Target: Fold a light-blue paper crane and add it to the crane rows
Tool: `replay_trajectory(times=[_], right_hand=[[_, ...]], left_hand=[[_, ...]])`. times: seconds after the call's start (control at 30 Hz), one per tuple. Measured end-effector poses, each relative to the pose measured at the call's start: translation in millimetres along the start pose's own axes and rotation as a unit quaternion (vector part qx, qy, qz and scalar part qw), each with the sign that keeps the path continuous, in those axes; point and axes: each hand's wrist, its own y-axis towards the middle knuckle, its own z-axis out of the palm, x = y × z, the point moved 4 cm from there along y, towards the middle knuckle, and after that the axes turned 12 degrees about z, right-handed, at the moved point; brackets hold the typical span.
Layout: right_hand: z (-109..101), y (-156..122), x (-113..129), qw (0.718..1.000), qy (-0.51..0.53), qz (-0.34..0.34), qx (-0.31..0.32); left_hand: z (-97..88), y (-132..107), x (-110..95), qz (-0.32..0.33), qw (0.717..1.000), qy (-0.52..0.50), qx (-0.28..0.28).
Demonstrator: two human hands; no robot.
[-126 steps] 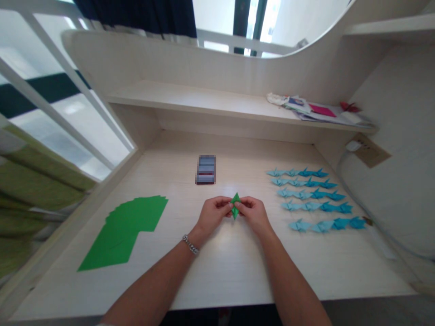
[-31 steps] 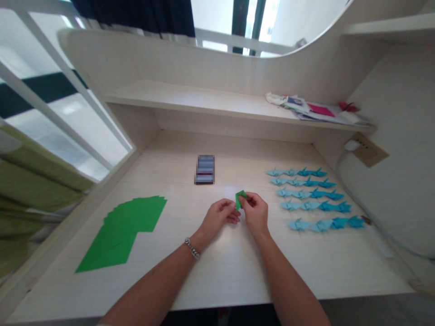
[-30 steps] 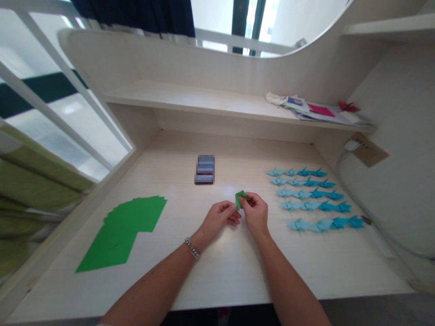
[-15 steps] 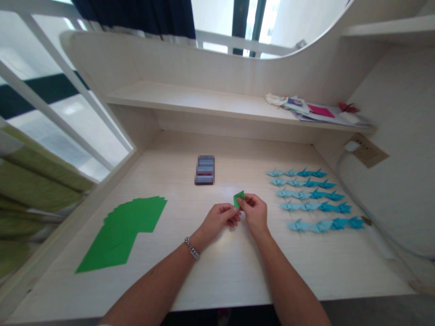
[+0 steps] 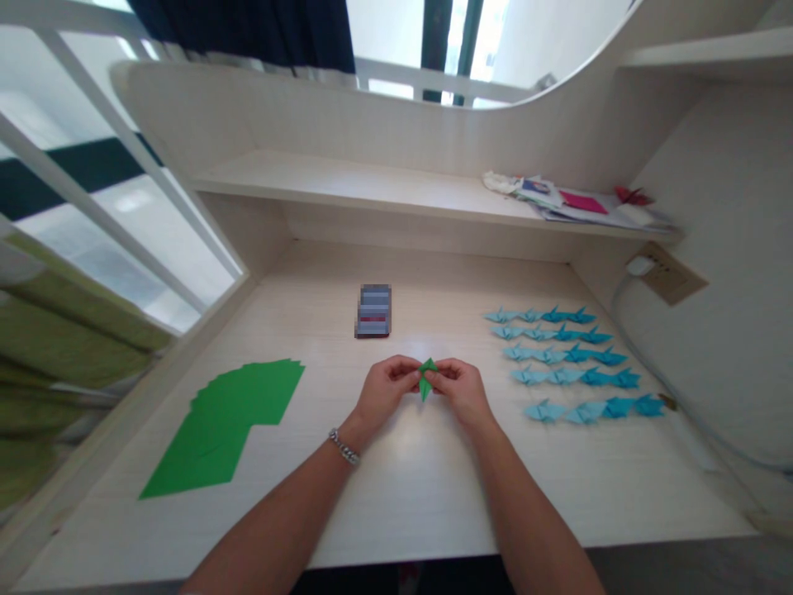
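Note:
A small piece of folded green paper (image 5: 424, 387), now a narrow diamond pointing up and down, is pinched between both hands above the middle of the desk. My left hand (image 5: 387, 387) grips its left side with thumb and fingers closed. On the opposite side my right hand (image 5: 462, 388) holds it, the thumb lying across its front. Parts of the folds are hidden under the thumbs. Fanned-out green paper sheets (image 5: 229, 421) lie on the desk at the left. To the right stand several rows of folded blue paper cranes (image 5: 567, 376), light blue and darker blue.
A pixelated phone-like object (image 5: 373, 311) lies behind the hands. Papers and a pink sheet (image 5: 582, 202) rest on the shelf (image 5: 347, 188) above. At the right, a white plug sits in the wall socket (image 5: 669, 273), its cable (image 5: 657, 384) running down beside the cranes.
The green paper has turned and now shows a slimmer, upright diamond shape. My left hand has moved up to grip its left side; my right hand has shifted slightly left and down.

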Motion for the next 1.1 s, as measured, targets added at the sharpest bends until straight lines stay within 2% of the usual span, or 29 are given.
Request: replay_trajectory(times=[0.17, 0.37, 0.53, 0.7, 1.1], right_hand=[[-1, -3, 3, 0.998, 0.012, 0.04, 0.042], [-4, -7, 7, 0.998, 0.023, 0.047, 0.043], [-2, -10, 11, 0.996, 0.031, 0.069, 0.045], [-3, -5, 6, 0.999, -0.01, 0.044, 0.012], [1, 0, -2, 1.0, -0.022, 0.021, 0.006]], left_hand=[[-3.7, 1, 1, -0.014, 1.0, -0.009, -0.016], [-2.2, 0, -2, -0.025, 0.998, -0.051, -0.017], [-2.3, -1, -2, -0.026, 0.999, -0.038, -0.019], [-1.8, -1, 1, -0.031, 0.998, -0.042, -0.017], [-5.2, 0, 6, -0.017, 0.999, 0.012, -0.042]])
